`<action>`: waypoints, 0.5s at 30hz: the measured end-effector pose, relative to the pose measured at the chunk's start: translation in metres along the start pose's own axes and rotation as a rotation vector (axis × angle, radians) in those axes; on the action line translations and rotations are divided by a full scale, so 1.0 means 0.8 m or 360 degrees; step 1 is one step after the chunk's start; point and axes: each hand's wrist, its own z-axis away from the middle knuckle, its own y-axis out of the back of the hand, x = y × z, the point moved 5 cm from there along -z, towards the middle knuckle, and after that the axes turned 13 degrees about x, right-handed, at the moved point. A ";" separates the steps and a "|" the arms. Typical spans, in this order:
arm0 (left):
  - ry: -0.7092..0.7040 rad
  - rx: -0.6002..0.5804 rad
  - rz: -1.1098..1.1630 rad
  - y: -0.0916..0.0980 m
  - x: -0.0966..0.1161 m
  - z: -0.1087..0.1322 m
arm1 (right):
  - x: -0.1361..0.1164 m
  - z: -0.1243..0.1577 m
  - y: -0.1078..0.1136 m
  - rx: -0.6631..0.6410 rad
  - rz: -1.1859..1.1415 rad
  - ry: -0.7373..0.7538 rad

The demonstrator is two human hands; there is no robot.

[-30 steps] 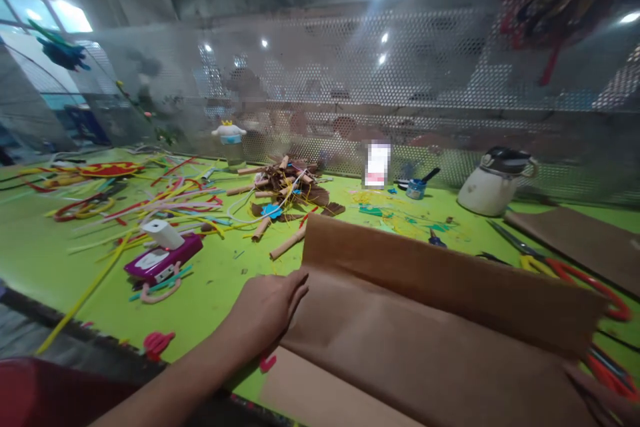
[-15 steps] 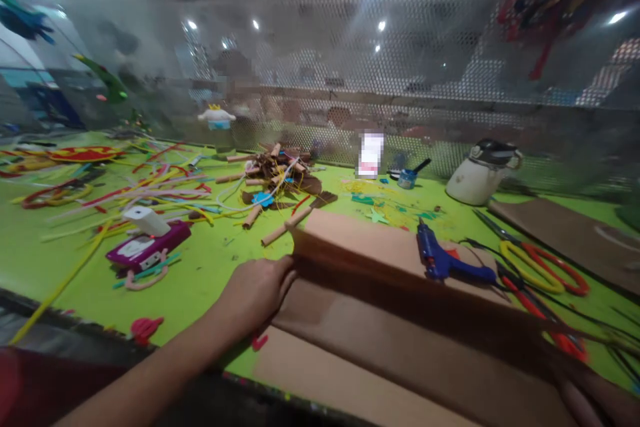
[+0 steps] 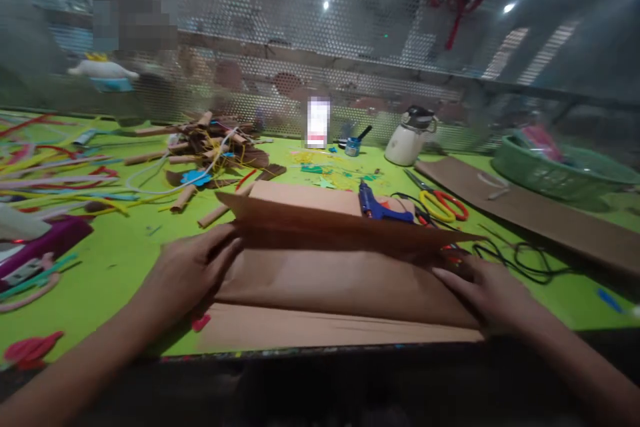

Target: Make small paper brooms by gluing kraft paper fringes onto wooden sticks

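Note:
A sheet of brown paper [image 3: 330,280] lies folded near the table's front edge, its far edge raised in a flap. At its left end my left hand [image 3: 205,260] is closed on the paper, fingers curled at the fold. My right hand [image 3: 480,283] grips the right end, thumb on top and the other fingers partly hidden behind the flap. Lighter brown paper [image 3: 320,330] lies beneath. Just beyond the flap rests a blue glue gun [image 3: 383,207], and right of it are scissors [image 3: 440,203] with yellow and red handles.
Rolled brown paper tubes [image 3: 185,197] and scraps are heaped at the back left, beside scattered coloured strips [image 3: 60,180]. A purple power strip [image 3: 50,247] lies left. A white jug [image 3: 407,140], a green basket [image 3: 555,173] and a black cable [image 3: 530,260] are right.
My view has swung to the right, bringing my right hand and the green basket fully into sight. Both hands stay on the brown paper's ends.

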 end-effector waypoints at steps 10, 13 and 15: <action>-0.0215 0.0885 0.0045 0.036 0.016 0.018 | -0.010 0.016 0.032 -0.0170 -0.0895 -0.0526; -0.0144 0.0742 0.0068 0.026 0.011 0.017 | -0.018 0.039 0.031 -0.0303 -0.1425 -0.0825; -0.0014 0.0500 0.0223 0.017 0.007 0.009 | -0.022 0.049 0.030 -0.0249 -0.1620 -0.0958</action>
